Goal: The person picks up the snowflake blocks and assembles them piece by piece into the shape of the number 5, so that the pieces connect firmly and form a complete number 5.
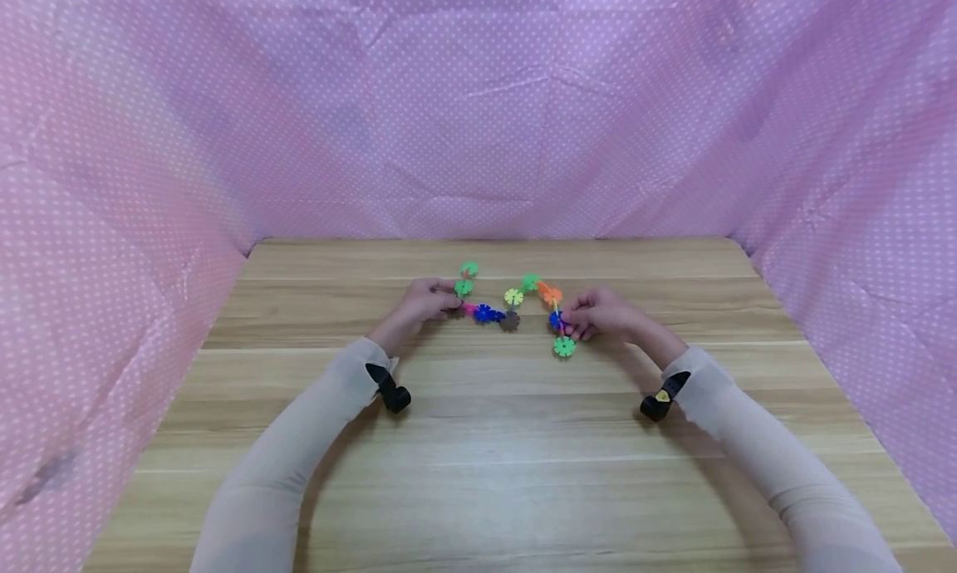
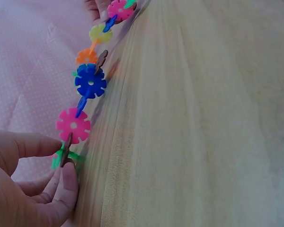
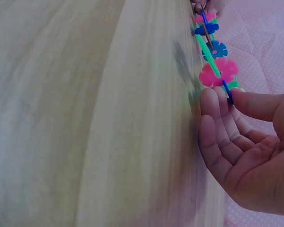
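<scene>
A chain of notched plastic snowflake discs (image 1: 484, 313), joined edge to edge, zigzags between both hands toward the table's far side. My left hand (image 1: 428, 301) holds its left part. In the left wrist view, the thumb and fingertips pinch a brown disc (image 2: 66, 150), which is slotted into a pink disc (image 2: 73, 125). My right hand (image 1: 601, 314) grips the right part, its thumb and fingertips on a blue disc (image 3: 227, 92) beside a pink disc (image 3: 218, 72). A green disc (image 1: 564, 346) forms the near right end. Two green discs (image 1: 463, 287) stick up by the left hand.
The wood-grain table (image 1: 478, 457) spreads below both forearms. Pink dotted cloth (image 1: 478, 116) hangs around its back and sides. Each wrist wears a black strap with a small camera, such as the left one (image 1: 390, 389).
</scene>
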A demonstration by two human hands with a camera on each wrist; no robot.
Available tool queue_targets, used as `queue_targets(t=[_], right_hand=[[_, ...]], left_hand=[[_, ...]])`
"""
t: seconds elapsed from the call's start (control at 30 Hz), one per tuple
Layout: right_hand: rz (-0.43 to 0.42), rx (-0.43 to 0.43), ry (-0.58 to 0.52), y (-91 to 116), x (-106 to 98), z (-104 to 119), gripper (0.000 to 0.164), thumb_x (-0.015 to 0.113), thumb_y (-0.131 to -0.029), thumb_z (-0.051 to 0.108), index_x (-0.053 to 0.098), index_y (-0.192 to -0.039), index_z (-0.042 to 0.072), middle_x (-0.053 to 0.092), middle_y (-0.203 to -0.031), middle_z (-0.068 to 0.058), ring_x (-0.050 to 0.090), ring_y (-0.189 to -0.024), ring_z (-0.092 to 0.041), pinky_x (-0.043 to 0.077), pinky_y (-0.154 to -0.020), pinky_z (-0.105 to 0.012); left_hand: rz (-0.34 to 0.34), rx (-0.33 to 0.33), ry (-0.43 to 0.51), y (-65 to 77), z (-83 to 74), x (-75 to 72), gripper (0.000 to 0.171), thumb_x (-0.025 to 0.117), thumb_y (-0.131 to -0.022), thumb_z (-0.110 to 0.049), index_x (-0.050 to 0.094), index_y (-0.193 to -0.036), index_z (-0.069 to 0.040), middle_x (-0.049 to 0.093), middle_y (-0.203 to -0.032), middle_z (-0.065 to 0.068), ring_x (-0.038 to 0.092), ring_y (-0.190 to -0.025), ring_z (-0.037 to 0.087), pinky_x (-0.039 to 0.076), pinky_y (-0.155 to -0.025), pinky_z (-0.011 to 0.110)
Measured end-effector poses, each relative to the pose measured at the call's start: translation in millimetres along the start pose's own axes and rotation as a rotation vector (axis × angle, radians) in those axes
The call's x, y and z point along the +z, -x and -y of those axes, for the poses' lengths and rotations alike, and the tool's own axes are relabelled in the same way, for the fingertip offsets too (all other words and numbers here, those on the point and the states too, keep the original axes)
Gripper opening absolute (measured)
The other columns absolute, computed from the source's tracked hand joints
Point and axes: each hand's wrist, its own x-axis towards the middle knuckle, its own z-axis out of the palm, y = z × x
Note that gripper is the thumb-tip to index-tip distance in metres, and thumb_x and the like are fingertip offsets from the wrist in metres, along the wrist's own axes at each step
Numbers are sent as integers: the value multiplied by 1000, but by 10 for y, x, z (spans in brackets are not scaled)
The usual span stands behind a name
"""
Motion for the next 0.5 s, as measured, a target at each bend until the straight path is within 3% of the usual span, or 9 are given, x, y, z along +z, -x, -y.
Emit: queue_targets(t=[0.27,0.5], right_hand=[[58,6,50,49,56,-40,19,60,-103,12,65,-107,-6,73,-83,-7,69,-72,-15,57,-63,-26],[77,3,79,107,189,-37,19,63,-101,14,68,-104,-4,74,-80,-7,70,-68,-15,55,-58,-25]], left_hand=[[-16,7,-13,-104,-27,-21,41,66,-97,-8,60,-137,-4,64,-136,16,64,-107,19,56,-85,26],[54,41,-58,-253,-71,-79,43,66,-97,-7,60,-140,-5,62,-139,16,63,-104,17,57,-84,24]])
